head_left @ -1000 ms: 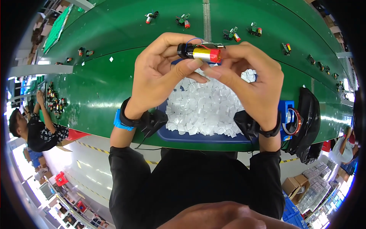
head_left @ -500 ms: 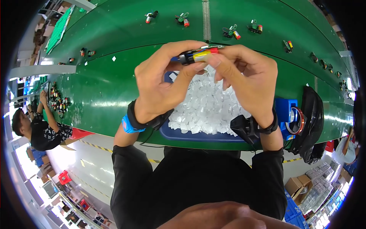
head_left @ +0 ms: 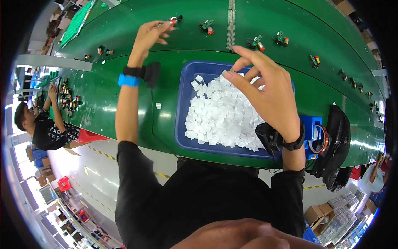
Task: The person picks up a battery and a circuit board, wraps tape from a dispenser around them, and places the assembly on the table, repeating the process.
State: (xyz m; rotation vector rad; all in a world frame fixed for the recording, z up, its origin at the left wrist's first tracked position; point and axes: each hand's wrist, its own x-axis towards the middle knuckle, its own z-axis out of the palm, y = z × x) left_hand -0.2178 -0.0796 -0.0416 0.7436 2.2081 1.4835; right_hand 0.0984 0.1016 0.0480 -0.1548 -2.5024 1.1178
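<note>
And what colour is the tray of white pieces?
The tray is dark blue, clearest in the head view.

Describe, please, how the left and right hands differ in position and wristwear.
The left hand is stretched far forward, by a battery-and-circuit-board assembly; the right hand is nearer the body, over a blue tray of white pieces. A blue band circles the left wrist, while none shows on the right wrist. Both wrists wear black straps.
</note>
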